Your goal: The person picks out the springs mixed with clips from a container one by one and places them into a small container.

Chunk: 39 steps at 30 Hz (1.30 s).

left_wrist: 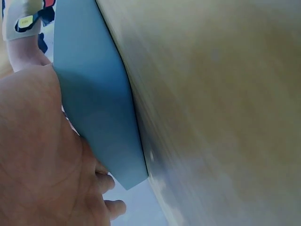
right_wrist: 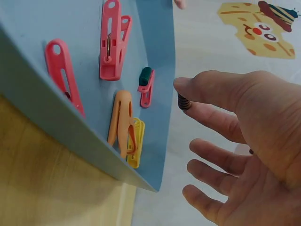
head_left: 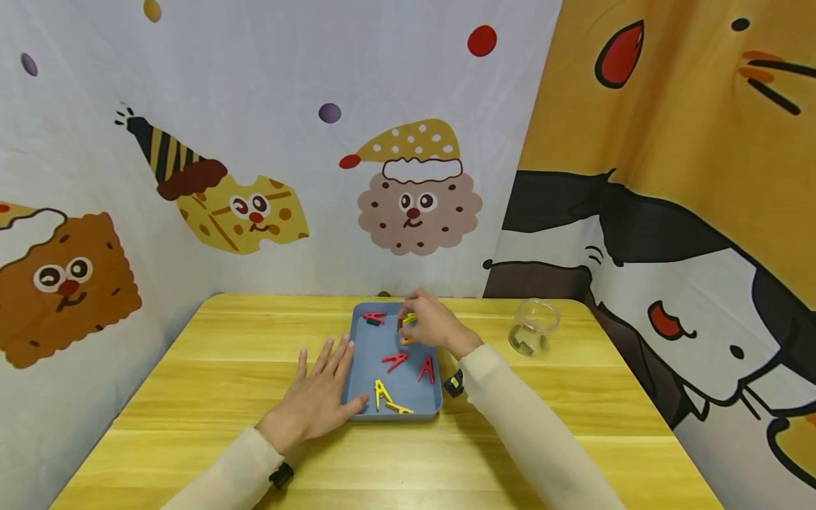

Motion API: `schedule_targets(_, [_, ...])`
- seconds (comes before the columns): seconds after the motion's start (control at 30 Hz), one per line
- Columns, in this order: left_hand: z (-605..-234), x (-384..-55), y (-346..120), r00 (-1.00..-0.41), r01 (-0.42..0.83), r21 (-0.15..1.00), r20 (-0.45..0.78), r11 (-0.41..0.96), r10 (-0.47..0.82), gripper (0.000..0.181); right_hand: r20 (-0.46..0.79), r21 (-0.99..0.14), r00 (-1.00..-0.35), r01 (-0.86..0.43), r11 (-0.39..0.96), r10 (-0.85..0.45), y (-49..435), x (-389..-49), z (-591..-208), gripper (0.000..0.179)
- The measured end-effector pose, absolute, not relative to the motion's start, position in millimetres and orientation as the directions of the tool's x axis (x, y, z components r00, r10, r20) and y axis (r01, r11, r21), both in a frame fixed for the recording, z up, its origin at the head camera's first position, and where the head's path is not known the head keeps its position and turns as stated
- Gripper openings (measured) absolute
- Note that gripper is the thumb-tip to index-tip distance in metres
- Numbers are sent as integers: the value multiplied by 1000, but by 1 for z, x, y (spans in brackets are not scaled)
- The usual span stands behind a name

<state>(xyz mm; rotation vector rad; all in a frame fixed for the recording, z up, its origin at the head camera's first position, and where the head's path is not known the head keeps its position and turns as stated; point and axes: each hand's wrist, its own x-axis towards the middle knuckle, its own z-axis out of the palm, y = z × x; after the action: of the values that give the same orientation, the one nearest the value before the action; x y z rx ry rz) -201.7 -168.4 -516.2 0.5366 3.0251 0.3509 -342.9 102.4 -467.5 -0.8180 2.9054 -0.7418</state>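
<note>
My right hand point(head_left: 433, 326) pinches a small dark ribbed cylinder point(right_wrist: 183, 102) between thumb and index finger, above the far end of the blue tray point(head_left: 366, 375). The other fingers are spread apart. Below it, an orange clothespin point(right_wrist: 123, 117) lies against a yellow clothespin point(right_wrist: 136, 143). A dark green cylinder point(right_wrist: 146, 75) touches a small red clothespin point(right_wrist: 147, 96). More red clothespins point(head_left: 395, 360) and yellow clothespins point(head_left: 380, 393) lie nearer in the tray. With fingers straight, my left hand point(head_left: 312, 400) rests at the tray's left side.
On the table point(head_left: 255, 361), to the right of the tray, stands a clear round jar point(head_left: 538, 322) with several dark pieces point(head_left: 524, 347) at its bottom. A printed cloth point(head_left: 287, 142) hangs behind the table's far edge.
</note>
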Motion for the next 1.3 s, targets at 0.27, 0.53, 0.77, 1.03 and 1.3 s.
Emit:
schedule_targets(0.27, [-515,-204,-170,-936,344,221,-3,913,353,101,149,-415,-856,-509,755,-495,107,-335,-463,25])
schedule_targets(0.53, [-512,-204,-171,-936,340,211,-17,917,351,99,177,-371,-842,-537,757,-510,110,-328,-461,23])
schedule_targets(0.77, [-513,-201,-169,-937,329,231,-39,916,347,100,207,-342,-822,-568,748,-530,118,-320,-462,24])
schedule_targets(1.03, [-512,-200,-166,-933,333,235,-60,913,356,101,253,-334,-812,-584,740,-526,136,-309,-461,23])
schedule_targets(1.3, [-509,-200,-166,-932,339,237,-46,911,359,102,279,-336,-822,-568,751,-496,161,-303,-454,26])
